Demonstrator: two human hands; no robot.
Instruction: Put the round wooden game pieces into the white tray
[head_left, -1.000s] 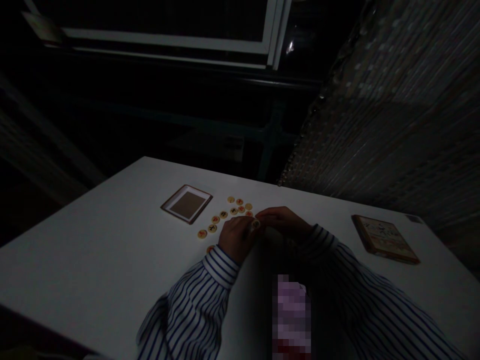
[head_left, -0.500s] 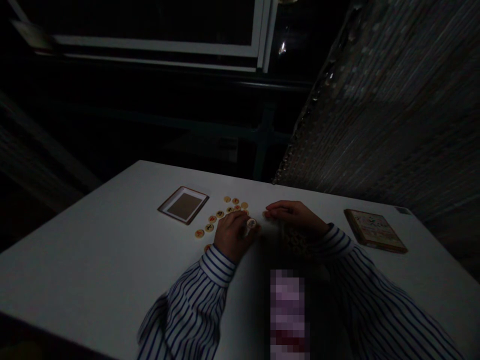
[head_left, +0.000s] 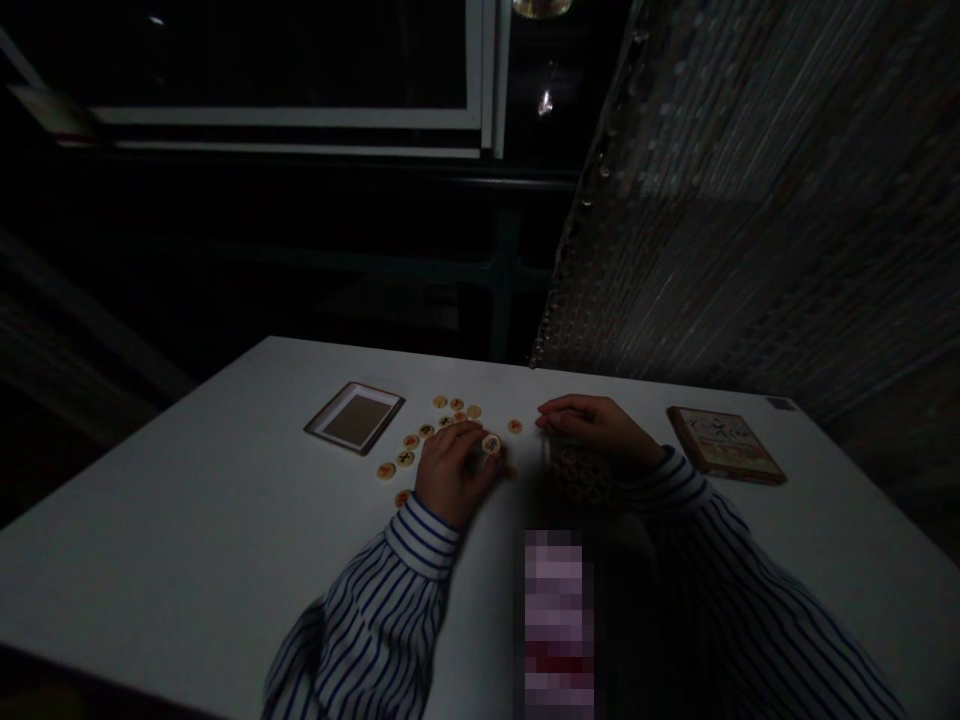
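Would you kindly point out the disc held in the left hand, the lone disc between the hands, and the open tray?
Held disc (head_left: 491, 444): head view, marked face.
Lone disc (head_left: 515, 426): head view, top face.
Open tray (head_left: 357, 418): head view, bare brown floor.

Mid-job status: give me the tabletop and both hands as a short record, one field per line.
Left hand: holds a round cream piece with a dark character
Right hand: apart from a round cream piece with a red mark, to its left
Near right wrist: cluster of round pieces, deep in shadow
Beyond left hand: scattered round cream pieces
Left side: shallow open box with brown floor
Right side: flat brown box with pictured top
Surface: white table
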